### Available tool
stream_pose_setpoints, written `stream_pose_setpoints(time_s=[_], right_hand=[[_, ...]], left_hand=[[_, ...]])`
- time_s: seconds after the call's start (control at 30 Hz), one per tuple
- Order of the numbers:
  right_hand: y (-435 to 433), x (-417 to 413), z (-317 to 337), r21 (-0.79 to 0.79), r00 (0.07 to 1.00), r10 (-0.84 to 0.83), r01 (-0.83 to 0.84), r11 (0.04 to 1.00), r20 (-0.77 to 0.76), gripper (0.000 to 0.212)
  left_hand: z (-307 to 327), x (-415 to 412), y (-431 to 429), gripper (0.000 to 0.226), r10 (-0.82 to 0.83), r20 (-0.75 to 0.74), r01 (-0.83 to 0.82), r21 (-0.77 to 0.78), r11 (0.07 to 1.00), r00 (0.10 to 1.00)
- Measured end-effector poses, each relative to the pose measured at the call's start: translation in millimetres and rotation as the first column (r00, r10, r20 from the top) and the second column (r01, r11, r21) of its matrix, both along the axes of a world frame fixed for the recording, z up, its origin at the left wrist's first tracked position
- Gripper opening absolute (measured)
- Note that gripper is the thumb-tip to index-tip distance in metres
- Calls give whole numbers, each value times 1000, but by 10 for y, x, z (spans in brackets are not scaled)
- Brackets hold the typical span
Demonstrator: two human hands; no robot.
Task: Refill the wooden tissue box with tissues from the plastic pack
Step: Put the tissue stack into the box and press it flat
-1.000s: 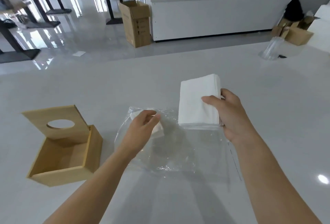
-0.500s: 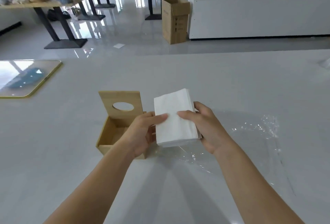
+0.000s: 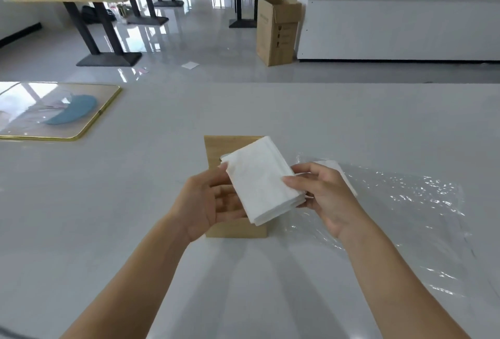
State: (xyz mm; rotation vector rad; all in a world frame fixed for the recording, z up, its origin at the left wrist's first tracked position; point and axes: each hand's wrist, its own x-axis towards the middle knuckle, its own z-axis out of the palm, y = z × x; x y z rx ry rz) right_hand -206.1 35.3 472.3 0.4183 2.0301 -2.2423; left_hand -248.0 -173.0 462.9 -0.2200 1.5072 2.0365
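White folded tissue stack now hovers over our open wooden box, off the clear plastic wrap; left hand and right hand both clasp it, ready to lower.

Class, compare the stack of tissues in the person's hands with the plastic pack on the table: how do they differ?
The tissue stack is opaque white; the plastic pack is clear and shiny. The stack is a thick, neat block; the pack lies flat and crinkled. The stack is held tilted above the wooden box by the left hand and right hand; the pack rests on the table.
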Motion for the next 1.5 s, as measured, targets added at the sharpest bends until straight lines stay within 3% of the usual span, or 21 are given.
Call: stream_pose_setpoints(time_s=[0.17,0.3,0.4,0.53,0.67,0.77,0.87,0.97,1.07,1.13,1.23,1.27,1.37,1.5], right_hand=[[-8,-42,60,31,985,171,-170,985,-17,27],[-87,-65,56,87,954,295,-299,950,48,27],[-158,-100,59,84,947,319,-322,943,47,27],[-256,-167,39,58,957,285,-288,956,58,31],[-343,-257,-40,-58,995,82,-79,995,58,39],[-403,-279,-113,-186,993,-29,50,981,114,37],[-395,-267,-148,-213,989,8,23,977,147,34],[-351,-244,-160,-141,976,102,-76,987,195,34],[-332,-230,-204,-107,976,106,-87,990,192,26],[-312,-221,-222,-140,981,84,-59,988,176,23],[-250,-209,-217,-146,977,114,-88,985,179,32],[-234,-201,-214,-131,972,139,-115,985,191,36],[-222,-194,-220,-109,955,196,-175,978,224,41],[-233,-207,-198,-107,941,233,-213,971,247,25]], left_hand=[[11,-69,-262,25,-164,-56,162,-30,986,985],[-37,-100,-386,54,-347,-107,330,-152,932,932],[-61,-154,-436,59,-337,-64,319,-201,926,939],[-56,-228,-511,52,-320,-20,309,-198,930,947],[-84,-275,-574,39,-286,-18,279,-169,945,958],[-143,-306,-593,42,-254,4,251,-161,954,967],[-178,-337,-609,44,-244,-1,241,-164,957,970],[-192,-351,-606,32,-238,-6,234,-157,960,971],[-206,-373,-625,36,-279,-16,274,-136,952,960],[-220,-389,-608,29,-223,-83,204,-193,960,971],[-342,-475,-551,8,44,-352,-192,-397,897,935],[-396,-505,-533,14,58,-424,-259,-432,864,904],[-526,-574,-473,40,-88,-494,-218,-528,821,865],[-535,-636,-357,15,-131,-532,-149,-451,880,836]])
